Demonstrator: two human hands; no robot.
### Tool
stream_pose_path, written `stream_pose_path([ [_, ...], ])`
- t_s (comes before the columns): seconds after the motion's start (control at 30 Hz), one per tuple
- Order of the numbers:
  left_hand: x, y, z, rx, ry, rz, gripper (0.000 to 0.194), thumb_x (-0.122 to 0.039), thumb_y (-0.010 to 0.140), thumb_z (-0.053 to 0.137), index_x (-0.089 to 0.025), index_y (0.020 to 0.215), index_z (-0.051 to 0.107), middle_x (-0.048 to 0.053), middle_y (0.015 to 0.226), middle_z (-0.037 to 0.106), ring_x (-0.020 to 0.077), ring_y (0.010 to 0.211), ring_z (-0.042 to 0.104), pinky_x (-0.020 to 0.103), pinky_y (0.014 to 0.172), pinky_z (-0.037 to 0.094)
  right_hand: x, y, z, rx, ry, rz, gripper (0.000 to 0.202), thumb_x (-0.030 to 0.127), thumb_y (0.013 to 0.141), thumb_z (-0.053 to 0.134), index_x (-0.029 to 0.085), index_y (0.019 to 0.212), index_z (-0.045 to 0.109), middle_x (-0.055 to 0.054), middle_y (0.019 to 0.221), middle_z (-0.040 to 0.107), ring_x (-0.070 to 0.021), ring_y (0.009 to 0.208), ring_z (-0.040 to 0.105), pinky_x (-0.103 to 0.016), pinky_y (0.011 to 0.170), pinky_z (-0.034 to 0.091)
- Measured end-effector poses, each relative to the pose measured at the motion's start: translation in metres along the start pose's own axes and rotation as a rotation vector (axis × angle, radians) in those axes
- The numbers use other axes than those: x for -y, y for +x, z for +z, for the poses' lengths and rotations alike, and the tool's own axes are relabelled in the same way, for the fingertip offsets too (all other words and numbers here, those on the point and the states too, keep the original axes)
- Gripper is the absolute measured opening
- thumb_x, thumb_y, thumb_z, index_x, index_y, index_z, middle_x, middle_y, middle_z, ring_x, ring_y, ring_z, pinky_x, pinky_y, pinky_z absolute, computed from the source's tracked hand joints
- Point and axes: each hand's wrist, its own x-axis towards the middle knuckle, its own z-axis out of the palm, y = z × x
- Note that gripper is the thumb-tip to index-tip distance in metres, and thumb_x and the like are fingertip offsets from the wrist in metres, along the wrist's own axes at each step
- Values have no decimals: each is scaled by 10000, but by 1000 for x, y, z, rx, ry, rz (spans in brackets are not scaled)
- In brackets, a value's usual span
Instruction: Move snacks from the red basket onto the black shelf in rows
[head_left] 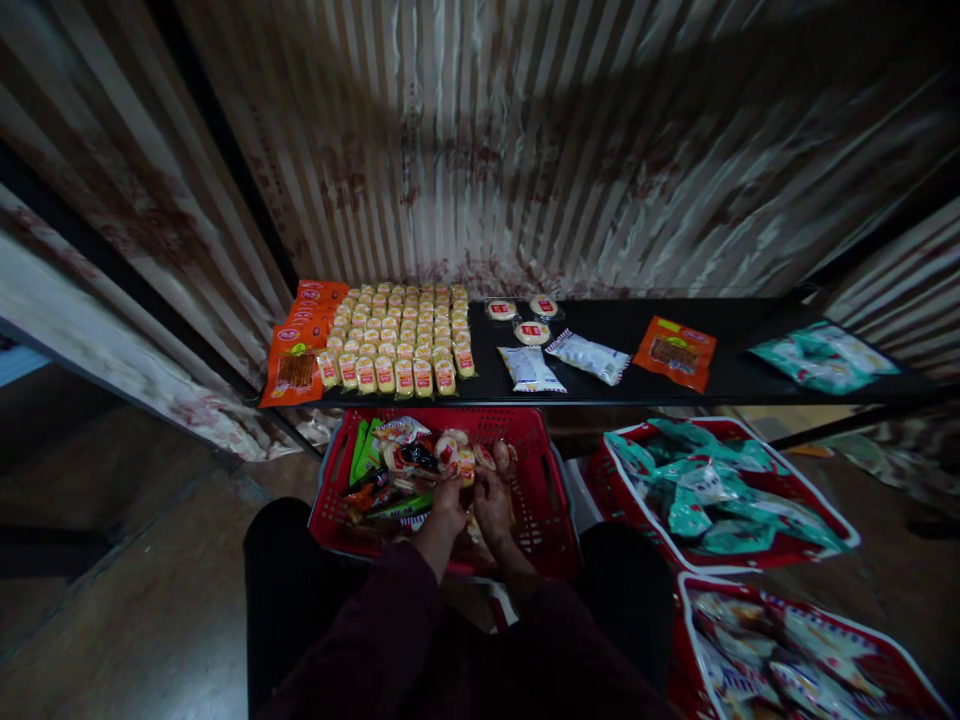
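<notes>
Left grip [454,484] and right grip [485,482] are close together inside the red basket [534,490], fingers bent around a small yellow packet [465,467] near the basket's middle — whether either is clenched on it, I cannot tell. Beyond the basket's far edge, the black shelf [735,330] bears orange packets [296,350] at its left end, rows of small yellow packs [397,340] just beside them, three round packs [532,332] towards the back edge — and a teal packet [825,357] near the right end.
</notes>
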Motion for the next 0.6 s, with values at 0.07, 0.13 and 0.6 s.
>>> stream_pose_path([
  [0.07, -2, -5, 1, -6, 0, -5, 338, -15, 630, 621, -193, 916, 610, -2, 754, 662, 121, 666, 639, 254, 694, 514, 0, 0, 1, 2, 1, 5, 363, 274, 716, 397, 178, 942, 665, -94, 988, 697, -217, 983, 617, -369, 948, 457],
  [0.13, -5, -11, 2, 0, 2, -10, 353, -13, 646, 601, -200, 946, 606, -4, 766, 666, 121, 659, 642, 249, 677, 518, 1, 1, 1, 16, 2, 7, 368, 275, 714, 403, 174, 960, 659, -90, 994, 698, -213, 975, 625, -364, 946, 460],
  [0.6, -33, -39, 30, 13, 40, 39, 332, -18, 603, 632, -174, 896, 607, -9, 651, 621, 128, 588, 613, 237, 597, 490, 21, 13, -3, -62, 129, -75, 299, 256, 737, 451, 169, 932, 660, -121, 1097, 661, -220, 1152, 536, -378, 1064, 327],
])
